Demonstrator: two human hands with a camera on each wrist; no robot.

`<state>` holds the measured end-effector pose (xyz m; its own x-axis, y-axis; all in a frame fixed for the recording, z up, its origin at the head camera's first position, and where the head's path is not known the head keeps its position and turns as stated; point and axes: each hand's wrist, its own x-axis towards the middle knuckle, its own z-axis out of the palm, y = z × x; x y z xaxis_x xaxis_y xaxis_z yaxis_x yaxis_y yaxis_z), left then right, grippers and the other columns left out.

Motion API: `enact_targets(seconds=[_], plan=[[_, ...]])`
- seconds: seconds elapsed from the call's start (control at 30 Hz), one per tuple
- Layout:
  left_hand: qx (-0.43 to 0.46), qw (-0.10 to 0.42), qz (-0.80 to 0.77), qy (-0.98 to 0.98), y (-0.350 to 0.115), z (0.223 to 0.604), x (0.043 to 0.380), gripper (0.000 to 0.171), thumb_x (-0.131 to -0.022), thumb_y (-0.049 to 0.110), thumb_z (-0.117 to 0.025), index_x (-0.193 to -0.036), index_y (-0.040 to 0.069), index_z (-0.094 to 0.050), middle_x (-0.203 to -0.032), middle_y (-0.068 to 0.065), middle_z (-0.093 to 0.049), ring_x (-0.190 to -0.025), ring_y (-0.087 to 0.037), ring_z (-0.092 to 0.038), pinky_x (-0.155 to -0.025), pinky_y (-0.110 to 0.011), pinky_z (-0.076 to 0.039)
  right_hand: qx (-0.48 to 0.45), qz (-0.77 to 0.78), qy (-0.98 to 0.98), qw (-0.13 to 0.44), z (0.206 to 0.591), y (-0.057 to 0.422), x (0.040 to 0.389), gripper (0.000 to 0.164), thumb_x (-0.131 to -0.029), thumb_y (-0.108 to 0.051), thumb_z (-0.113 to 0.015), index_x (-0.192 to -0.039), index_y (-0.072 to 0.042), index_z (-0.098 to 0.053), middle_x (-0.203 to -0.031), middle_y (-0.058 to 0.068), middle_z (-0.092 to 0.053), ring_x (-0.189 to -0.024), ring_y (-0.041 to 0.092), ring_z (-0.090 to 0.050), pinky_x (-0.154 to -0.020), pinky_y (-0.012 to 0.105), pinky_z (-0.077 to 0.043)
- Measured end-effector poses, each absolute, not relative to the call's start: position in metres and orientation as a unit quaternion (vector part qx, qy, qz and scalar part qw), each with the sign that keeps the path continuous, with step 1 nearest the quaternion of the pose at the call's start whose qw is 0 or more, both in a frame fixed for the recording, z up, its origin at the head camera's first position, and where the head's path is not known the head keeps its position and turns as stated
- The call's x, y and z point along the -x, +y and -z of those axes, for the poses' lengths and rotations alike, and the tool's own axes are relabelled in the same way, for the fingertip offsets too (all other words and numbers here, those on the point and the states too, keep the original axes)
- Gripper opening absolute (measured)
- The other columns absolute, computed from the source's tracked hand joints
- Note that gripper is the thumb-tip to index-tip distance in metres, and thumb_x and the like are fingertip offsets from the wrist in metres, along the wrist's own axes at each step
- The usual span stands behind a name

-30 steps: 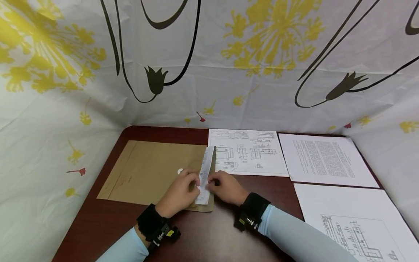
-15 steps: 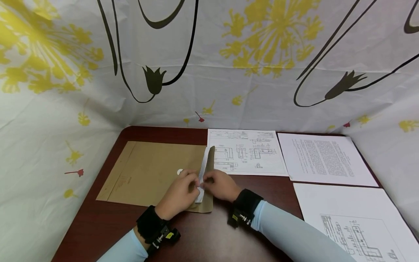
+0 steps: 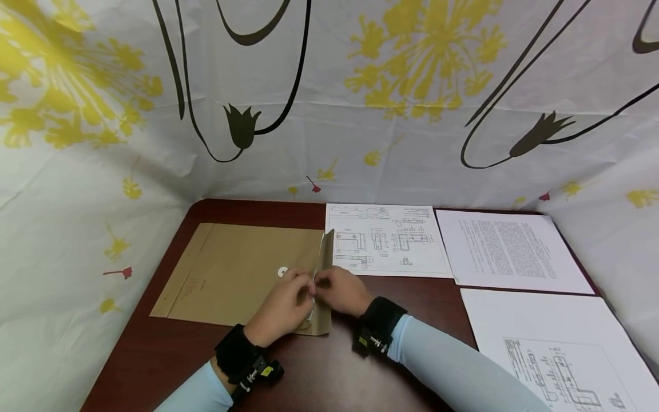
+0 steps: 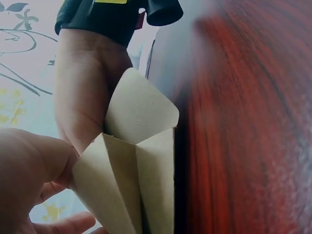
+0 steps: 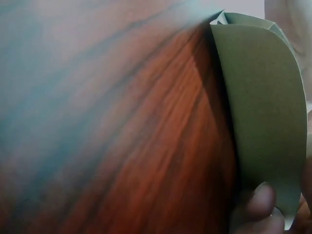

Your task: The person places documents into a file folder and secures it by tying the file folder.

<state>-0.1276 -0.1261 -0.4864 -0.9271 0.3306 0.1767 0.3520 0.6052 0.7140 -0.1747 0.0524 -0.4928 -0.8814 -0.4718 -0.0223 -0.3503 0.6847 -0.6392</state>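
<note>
Brown flap (image 3: 326, 252) has swung further upright, right grip (image 3: 342, 292) pinched tight on it and left grip (image 3: 280, 306) on the envelope (image 3: 242, 257), seemingly bringing it nearer closing.

- Two hands: one left hand (image 3: 278, 309), one right hand (image 3: 345, 290).
- Two black wrist straps (image 3: 237, 350), one per arm.
- Two light-blue sleeves (image 3: 198, 390).
- One brown envelope (image 3: 247, 252), with one white disc (image 3: 282, 272) showing.
- One table (image 3: 329, 377).
- Three paper sheets flat on it: two drawing sheets (image 3: 388, 243), one text sheet (image 3: 515, 252).
- Two dark tulips (image 3: 242, 127), two large yellow blossoms (image 3: 429, 57) and three small red flowers (image 3: 127, 273) on the cloth (image 3: 437, 151).
</note>
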Motion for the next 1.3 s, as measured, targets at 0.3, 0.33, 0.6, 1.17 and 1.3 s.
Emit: enact_targets(seconds=[0.3, 0.33, 0.6, 1.17, 1.3], plan=[[0.200, 0.034, 0.369, -0.907, -0.125, 0.488, 0.127, 0.016, -0.086, 0.005, -0.067, -0.092, 0.019, -0.062, -0.129, -0.010, -0.057, -0.118, -0.025, -0.059, -0.087, -0.036, -0.051, 0.232, 0.380, 0.887, 0.124, 0.491, 0.064, 0.169, 0.014, -0.096, -0.030, -0.064, -0.099, -0.021, -0.075, -0.098, -0.008, -0.071, -0.085, 0.007, -0.060, -0.080, 0.029, -0.051], [0.200, 0.037, 0.367, -0.908, -0.125, 0.488, 0.128, 0.015, -0.087, 0.005, -0.067, -0.093, 0.018, -0.063, -0.129, -0.010, -0.057, -0.117, -0.025, -0.059, -0.087, -0.036, -0.051, 0.232, 0.391, 0.882, 0.125, 0.491, 0.067, 0.167, 0.015, -0.096, -0.029, -0.064, -0.104, -0.021, -0.074, -0.101, -0.009, -0.071, -0.087, 0.007, -0.060, -0.081, 0.029, -0.050], [0.191, 0.049, 0.344, -0.918, -0.125, 0.487, 0.130, 0.016, -0.087, 0.003, -0.066, -0.098, 0.015, -0.065, -0.128, -0.013, -0.059, -0.118, -0.028, -0.057, -0.089, -0.039, -0.049, 0.206, 0.453, 0.860, 0.111, 0.484, 0.104, 0.153, 0.049, -0.099, -0.020, -0.064, -0.146, -0.020, -0.049, -0.084, -0.004, -0.064, -0.069, 0.009, -0.062, -0.064, 0.026, -0.050], [0.186, 0.040, 0.355, -0.915, -0.116, 0.484, 0.127, 0.014, -0.090, 0.006, -0.065, -0.098, 0.017, -0.065, -0.124, -0.006, -0.059, -0.112, -0.019, -0.054, -0.088, -0.035, -0.049, 0.192, 0.268, 0.944, 0.030, 0.464, 0.281, 0.127, 0.030, -0.093, -0.020, -0.072, -0.122, -0.017, -0.067, -0.116, -0.005, -0.067, -0.111, 0.017, -0.061, -0.091, 0.043, -0.050], [0.188, 0.043, 0.354, -0.915, -0.117, 0.485, 0.126, 0.013, -0.091, 0.007, -0.065, -0.100, 0.016, -0.065, -0.122, -0.006, -0.060, -0.111, -0.019, -0.055, -0.090, -0.036, -0.049, 0.179, 0.253, 0.949, 0.062, 0.458, 0.313, 0.120, 0.038, -0.091, -0.020, -0.074, -0.128, -0.017, -0.064, -0.122, -0.002, -0.064, -0.115, 0.024, -0.059, -0.090, 0.047, -0.050]])
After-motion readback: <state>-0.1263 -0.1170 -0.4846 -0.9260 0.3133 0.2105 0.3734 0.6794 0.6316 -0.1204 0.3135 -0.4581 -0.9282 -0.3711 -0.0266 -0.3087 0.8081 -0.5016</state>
